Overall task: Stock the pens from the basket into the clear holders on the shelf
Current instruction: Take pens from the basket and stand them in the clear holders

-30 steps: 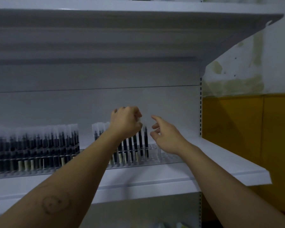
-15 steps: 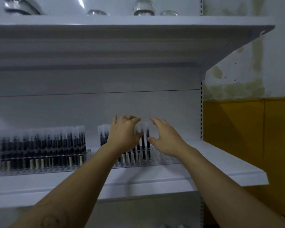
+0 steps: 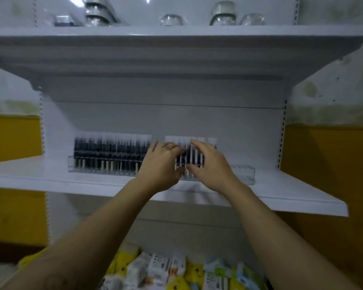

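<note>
A: Dim, flat light here. The white upper shelf throws a broad shadow over the grey back panel beneath it.

B: Glare streaks the clear glass jars on top. The row of dark pens is smeared by blur, the coloured packets below are soft, and straight lines bend toward the edges.

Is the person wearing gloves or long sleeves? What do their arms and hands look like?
No gloves, no sleeves in view: the bare left hand and bare right hand join bare forearms. No watch or bracelet shows. One left finger has a small dark mark, too blurred to identify.
</note>
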A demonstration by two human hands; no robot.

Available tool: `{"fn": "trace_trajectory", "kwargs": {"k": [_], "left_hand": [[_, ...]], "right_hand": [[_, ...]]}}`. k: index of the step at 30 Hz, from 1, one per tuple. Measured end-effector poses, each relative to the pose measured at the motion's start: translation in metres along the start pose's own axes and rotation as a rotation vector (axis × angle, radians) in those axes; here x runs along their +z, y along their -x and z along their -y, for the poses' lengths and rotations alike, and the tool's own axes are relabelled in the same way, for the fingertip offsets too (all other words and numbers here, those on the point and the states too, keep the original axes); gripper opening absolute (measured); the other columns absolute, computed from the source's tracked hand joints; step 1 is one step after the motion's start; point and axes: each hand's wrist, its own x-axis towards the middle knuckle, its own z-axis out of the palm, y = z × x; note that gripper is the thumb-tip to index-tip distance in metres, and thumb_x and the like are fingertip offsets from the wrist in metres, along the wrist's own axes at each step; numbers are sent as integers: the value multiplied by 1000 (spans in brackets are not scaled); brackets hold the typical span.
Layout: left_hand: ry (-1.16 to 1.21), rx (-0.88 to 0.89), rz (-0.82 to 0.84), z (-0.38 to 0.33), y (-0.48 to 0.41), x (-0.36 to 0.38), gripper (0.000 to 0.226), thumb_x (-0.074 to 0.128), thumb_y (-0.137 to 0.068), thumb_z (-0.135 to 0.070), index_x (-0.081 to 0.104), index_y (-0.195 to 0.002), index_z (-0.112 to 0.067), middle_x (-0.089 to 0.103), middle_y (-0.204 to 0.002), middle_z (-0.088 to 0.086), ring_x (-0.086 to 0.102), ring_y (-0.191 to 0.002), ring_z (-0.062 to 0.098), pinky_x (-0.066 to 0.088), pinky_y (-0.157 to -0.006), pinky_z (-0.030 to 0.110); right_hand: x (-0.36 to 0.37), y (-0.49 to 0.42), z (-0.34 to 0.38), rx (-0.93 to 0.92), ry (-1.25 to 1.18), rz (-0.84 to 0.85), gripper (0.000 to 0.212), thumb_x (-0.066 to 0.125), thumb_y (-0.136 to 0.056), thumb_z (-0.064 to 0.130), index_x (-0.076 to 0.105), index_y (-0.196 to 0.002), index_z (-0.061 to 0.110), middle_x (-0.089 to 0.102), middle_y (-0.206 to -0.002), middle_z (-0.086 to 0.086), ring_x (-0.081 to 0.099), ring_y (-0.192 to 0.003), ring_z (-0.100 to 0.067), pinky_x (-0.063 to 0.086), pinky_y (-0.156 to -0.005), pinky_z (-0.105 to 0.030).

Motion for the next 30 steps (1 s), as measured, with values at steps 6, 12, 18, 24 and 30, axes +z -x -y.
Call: {"fn": "trace_trajectory", "kwargs": {"k": [6, 12, 18, 24, 30], "left_hand": [[-24, -53, 41, 10, 68, -16, 56, 58, -90, -43, 41, -142, -27, 45, -144, -5, 35, -136, 16, 15, -119, 41], [-33, -132, 196, 25, 147, 10, 61, 57, -89, -48, 39, -143, -25, 46, -143, -3, 39, -132, 19, 22, -112, 34], [51, -232, 403, 39, 218, 73, 63, 58, -88, -45, 39, -143, -23, 45, -145, -3, 41, -131, 19, 26, -108, 30], [143, -331, 631, 49, 269, 151, 62, 56, -90, -43, 37, -144, -21, 41, -148, -1, 35, -137, 18, 14, -116, 34], [280, -478, 820, 51, 332, 213, 62, 57, -91, -42, 35, -146, -22, 39, -150, -2, 34, -138, 17, 15, -117, 36]], "right_hand": [[40, 43, 18, -58, -47, 99, 68, 67, -89, 26, 32, -147, 30, 39, -147, 7, 42, -131, -14, 40, -108, -38], [108, 98, 6, 1, -34, 296, 65, 66, -88, 35, 35, -145, 30, 40, -145, 5, 43, -131, -16, 42, -105, -37], [180, 151, -23, 104, 18, 561, 70, 63, -91, 38, 29, -150, 25, 28, -153, 2, 32, -139, -20, 33, -106, -31], [245, 192, -65, 226, 32, 739, 66, 63, -91, 34, 31, -148, 27, 31, -151, 1, 32, -139, -20, 31, -108, -31], [304, 235, -95, 336, 47, 911, 65, 61, -94, 32, 29, -150, 22, 28, -153, -2, 31, -139, -23, 33, -110, -37]]}}
